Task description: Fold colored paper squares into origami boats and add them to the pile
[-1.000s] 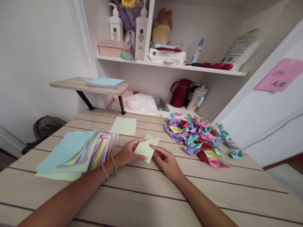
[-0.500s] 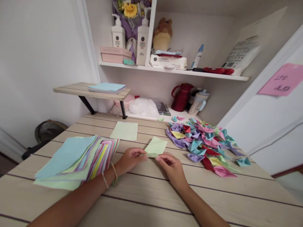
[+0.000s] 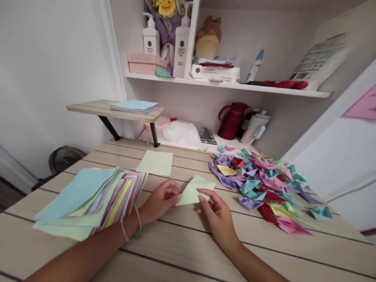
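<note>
A pale green sheet of paper [image 3: 195,189] lies on the wooden desk between my hands, tilted at an angle, with a crease near its top edge. My left hand [image 3: 162,199] has its thumb and fingers closed at the sheet's left corner. At the right edge, my right hand [image 3: 217,214] holds the same sheet, its index finger over the paper and thumb close beside it. A second pale green sheet [image 3: 156,162] lies flat just beyond. To the left of my left hand is a fanned stack of coloured paper [image 3: 78,192], light blue on top.
A heap of folded paper boats [image 3: 258,178] covers the desk's right side. A small raised shelf [image 3: 91,106] bears more paper [image 3: 134,105] at the back left. Behind the desk stand a red jug [image 3: 233,121] and a pale tumbler [image 3: 254,129].
The near edge of the green sheet, folded up between my fingers before, is now down and the paper lies more open. My hands have moved slightly apart. The view has shifted a little.
</note>
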Demonstrator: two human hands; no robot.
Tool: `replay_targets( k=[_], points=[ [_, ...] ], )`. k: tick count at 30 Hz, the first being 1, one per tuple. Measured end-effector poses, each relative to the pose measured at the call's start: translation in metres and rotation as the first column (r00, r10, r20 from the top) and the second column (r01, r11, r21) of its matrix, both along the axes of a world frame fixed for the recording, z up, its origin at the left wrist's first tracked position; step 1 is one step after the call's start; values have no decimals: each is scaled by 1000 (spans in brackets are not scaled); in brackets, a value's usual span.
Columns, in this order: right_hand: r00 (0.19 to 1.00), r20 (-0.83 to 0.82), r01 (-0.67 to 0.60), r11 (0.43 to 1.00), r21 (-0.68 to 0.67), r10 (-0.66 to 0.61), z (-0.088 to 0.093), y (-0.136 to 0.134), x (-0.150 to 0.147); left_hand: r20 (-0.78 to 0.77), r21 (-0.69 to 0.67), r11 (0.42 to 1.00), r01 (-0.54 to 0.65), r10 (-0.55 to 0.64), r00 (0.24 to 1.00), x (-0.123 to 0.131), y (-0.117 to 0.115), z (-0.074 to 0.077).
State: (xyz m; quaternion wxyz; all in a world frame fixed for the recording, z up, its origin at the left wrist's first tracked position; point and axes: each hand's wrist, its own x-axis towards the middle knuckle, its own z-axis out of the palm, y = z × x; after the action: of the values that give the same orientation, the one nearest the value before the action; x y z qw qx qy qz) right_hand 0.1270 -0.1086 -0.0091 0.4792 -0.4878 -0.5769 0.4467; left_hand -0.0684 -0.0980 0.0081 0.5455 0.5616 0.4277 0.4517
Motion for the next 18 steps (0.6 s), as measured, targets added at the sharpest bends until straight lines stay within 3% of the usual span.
replay_targets(
  k=[5,9,12,16,18],
  points=[
    [994,45,-96,995,11,95,1,-5,3,-16,3,1000,-17,17,1000,0,-4,1],
    [987,70,-145,989,-9,146,1,-4,5,-186,3,996,93,-91,978,-1,-8,5],
    [959,171,-237,971,31,228,1,-4,6,-186,-22,993,118,-119,975,0,-10,9],
    [841,375,-474,866,160,391,3,-6,9,-120,-68,992,-103,94,988,2,-9,13],
    [773,464,-554,817,162,432,4,-8,10,-67,-79,980,-182,176,982,2,-8,14]
  ],
)
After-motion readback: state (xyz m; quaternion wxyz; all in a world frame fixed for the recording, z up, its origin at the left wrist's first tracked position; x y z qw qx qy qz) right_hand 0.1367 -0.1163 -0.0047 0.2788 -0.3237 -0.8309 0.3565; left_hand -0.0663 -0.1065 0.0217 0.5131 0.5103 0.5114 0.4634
